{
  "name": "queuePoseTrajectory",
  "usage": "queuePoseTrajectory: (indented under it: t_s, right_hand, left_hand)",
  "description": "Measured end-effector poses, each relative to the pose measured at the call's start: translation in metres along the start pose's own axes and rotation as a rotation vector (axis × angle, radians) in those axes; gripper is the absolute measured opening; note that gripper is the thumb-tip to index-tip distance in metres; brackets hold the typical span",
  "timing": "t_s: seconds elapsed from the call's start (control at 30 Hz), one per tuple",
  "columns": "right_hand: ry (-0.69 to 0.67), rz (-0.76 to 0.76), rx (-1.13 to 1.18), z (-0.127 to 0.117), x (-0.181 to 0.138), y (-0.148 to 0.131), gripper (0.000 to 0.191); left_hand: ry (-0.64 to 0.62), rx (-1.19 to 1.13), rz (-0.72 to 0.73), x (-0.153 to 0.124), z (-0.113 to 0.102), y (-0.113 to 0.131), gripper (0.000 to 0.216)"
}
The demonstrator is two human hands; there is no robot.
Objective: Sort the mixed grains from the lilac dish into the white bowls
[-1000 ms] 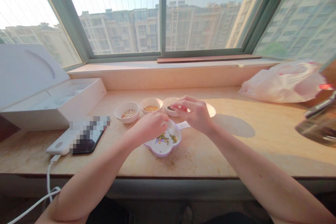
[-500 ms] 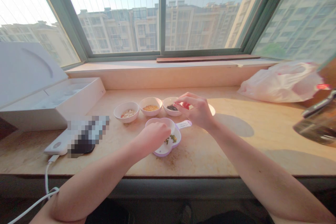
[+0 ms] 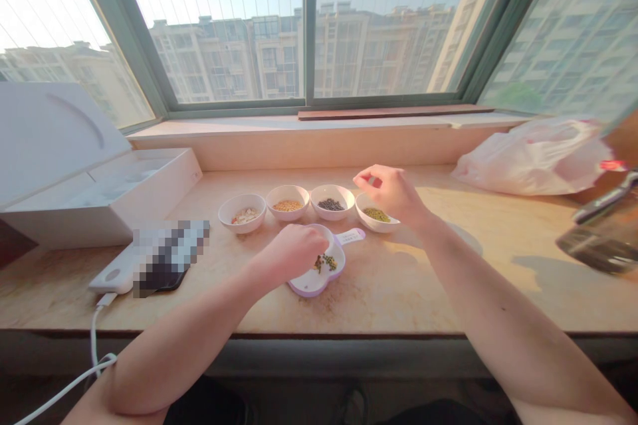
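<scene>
A lilac and white dish (image 3: 319,277) with mixed beans sits on the stone sill in front of me. My left hand (image 3: 290,250) rests closed over its left half, fingers curled down into the beans. Behind it stands a row of small white bowls: one with pale and red pieces (image 3: 242,212), one with yellow grains (image 3: 287,202), one with black beans (image 3: 331,201), one with green beans (image 3: 375,218). My right hand (image 3: 389,190) hovers above the green-bean bowl, thumb and forefinger pinched together; whatever is between them is too small to see.
An open white box (image 3: 107,196) and a phone on a white charger (image 3: 149,264) with a cable lie at the left. A white plastic bag (image 3: 535,156) sits at the right, with a dark metal object (image 3: 598,239) near the right edge. A white label (image 3: 350,236) lies beside the dish.
My right hand has moved right, from above the black-bean bowl to above the green-bean bowl, uncovering both. The left hand stayed on the lilac dish.
</scene>
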State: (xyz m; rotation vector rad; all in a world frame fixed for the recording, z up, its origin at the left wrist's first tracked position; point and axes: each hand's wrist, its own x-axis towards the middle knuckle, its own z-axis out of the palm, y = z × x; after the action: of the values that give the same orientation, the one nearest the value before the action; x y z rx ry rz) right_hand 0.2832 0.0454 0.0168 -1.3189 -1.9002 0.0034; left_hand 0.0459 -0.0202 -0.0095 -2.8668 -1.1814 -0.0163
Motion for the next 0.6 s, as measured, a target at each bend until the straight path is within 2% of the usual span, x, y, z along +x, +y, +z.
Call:
queuePoseTrajectory:
  t_s: [0.2, 0.37, 0.47, 0.6]
  right_hand:
    - [-0.276, 0.22, -0.198, -0.012, 0.009, 0.029, 0.021]
    - [-0.465, 0.279, -0.225, -0.014, 0.009, 0.043, 0.016]
    - [-0.453, 0.285, -0.221, -0.011, 0.009, 0.043, 0.016]
    - [-0.325, 0.24, -0.081, -0.007, 0.007, 0.027, 0.023]
  left_hand:
    - [0.02, -0.053, -0.085, -0.001, -0.015, -0.008, 0.027]
    - [0.207, -0.29, -0.1, 0.001, -0.019, -0.015, 0.026]
    - [0.353, -0.404, -0.119, 0.002, -0.017, -0.017, 0.027]
    - [0.521, -0.499, -0.092, 0.001, -0.013, -0.017, 0.025]
